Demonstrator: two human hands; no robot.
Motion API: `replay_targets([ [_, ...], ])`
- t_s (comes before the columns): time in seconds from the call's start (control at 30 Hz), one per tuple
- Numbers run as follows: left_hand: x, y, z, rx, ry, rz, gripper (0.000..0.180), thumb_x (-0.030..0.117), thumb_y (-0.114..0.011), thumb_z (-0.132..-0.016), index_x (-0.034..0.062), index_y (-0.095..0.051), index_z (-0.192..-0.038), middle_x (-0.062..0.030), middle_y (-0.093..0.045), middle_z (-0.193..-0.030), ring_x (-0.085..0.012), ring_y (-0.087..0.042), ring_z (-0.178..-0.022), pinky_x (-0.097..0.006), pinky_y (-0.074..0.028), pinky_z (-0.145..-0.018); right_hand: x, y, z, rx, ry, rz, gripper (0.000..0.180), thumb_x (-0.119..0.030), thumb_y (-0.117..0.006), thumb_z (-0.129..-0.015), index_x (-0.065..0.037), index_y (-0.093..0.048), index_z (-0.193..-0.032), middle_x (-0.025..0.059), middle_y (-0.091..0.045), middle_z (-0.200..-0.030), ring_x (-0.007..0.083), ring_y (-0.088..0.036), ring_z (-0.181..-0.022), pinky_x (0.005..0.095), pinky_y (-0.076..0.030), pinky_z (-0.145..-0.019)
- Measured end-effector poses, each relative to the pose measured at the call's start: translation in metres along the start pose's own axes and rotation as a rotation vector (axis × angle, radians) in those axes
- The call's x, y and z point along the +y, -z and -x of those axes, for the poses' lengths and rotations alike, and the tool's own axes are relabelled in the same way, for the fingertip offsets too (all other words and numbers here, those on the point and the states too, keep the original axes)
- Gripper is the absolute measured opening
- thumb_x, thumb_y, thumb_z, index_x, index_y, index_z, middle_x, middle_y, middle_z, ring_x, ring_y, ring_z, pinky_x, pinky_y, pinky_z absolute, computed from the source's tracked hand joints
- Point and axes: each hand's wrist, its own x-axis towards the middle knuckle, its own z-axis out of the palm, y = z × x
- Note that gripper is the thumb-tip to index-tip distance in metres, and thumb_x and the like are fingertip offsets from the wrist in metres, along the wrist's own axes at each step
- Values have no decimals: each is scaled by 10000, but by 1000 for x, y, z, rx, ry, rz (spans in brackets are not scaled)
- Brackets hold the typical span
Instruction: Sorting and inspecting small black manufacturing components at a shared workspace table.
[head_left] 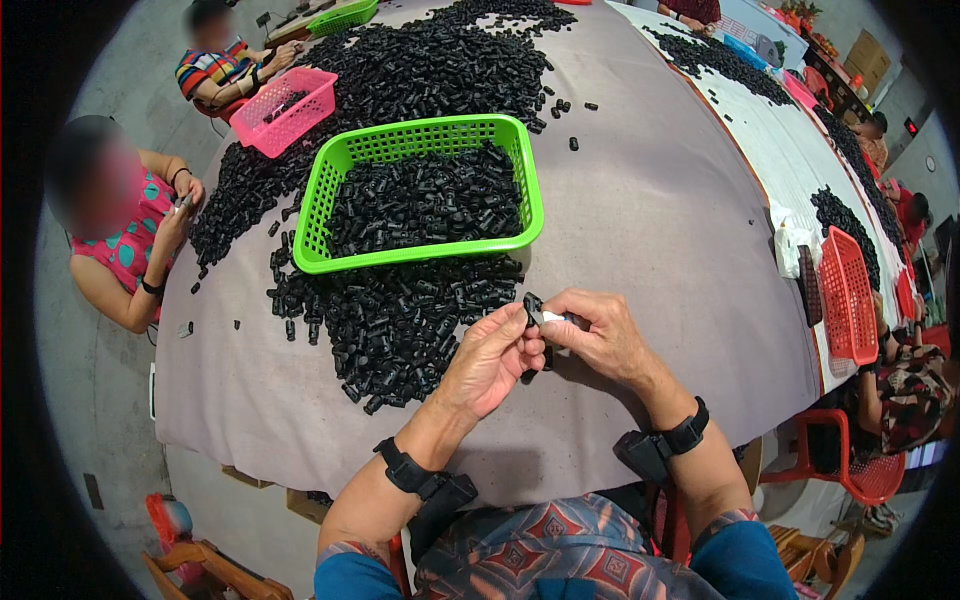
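Observation:
My left hand (493, 352) pinches a small black plastic part (533, 306) between thumb and fingers, above the near middle of the table. Against that part my right hand (607, 338) holds a small tool with a white section (552, 317); its kind is partly hidden by the fingers. Just beyond and to the left of my hands spreads a heap of similar black parts (395, 330). A bright green basket (420, 256), filled with more of them, stands on the far side of this heap.
A larger pile of black parts (430, 75) covers the table's far side. Two people sit at the left edge, by a pink basket (318, 100). To the right, a white-covered table (700, 110) bears more parts and a red basket (845, 300). A red chair (865, 465) stands at right.

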Motion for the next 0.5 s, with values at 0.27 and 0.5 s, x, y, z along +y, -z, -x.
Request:
replay_targets([
  [0.27,-6,-10,6,-54,77,-84,149,178,-537,-927,38,-552,-975,-22,-563,-805,-102,-535,-688,-258,-501,-621,17,4,-2,202,-119,-264,145,-164,-613,-849,-20,-619,-829,-2,-531,-595,47,-478,-576,233,-404,-514],
  [0.5,-1,-11,2,0,7,48,155,189,-519,-938,45,-547,-986,-10,-553,-810,-104,-524,-699,-263,-483,-638,9,4,0,82,-12,-101,141,-159,-642,-831,-21,-617,-818,19,-536,-634,68,-479,-569,239,-397,-509],
])
